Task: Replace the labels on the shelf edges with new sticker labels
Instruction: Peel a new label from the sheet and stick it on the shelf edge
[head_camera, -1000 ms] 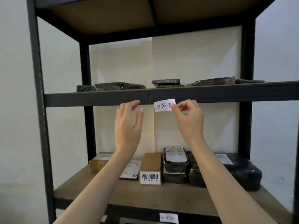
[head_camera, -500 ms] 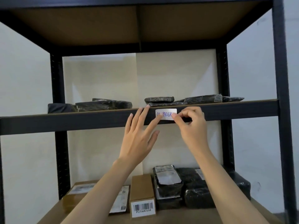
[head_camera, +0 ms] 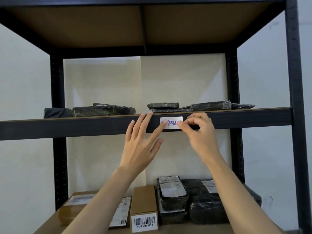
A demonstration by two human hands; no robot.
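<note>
Pale wall [head_camera: 25, 78] shows on both sides of a black metal rack, with bare room behind its shelves. Across the middle runs the dark shelf edge [head_camera: 76, 127], and on its front face sits a white label [head_camera: 172, 122] with blue handwriting; "PROGRE" reads clearly, but the first letters lie under a fingertip and the last under another. The left hand [head_camera: 141, 146] is spread flat, fingers fanned, its forefinger pressing the label's left end while the longer fingers reach up to the shelf's top lip. The right hand [head_camera: 200, 132] is curled, thumb and forefinger pressed together at the label's right end; whether they pinch a lifted corner or only push it down is hard to tell. To the left of the hands the edge is bare for a long stretch, to the right for a shorter one. Flat black parcels [head_camera: 104, 109] lie on the shelf above the edge. Below, a brown carton [head_camera: 144, 210] with a barcode tag stands beside black-wrapped packages [head_camera: 172, 196], partly hidden by the forearms and cut by the frame's lower border
</note>
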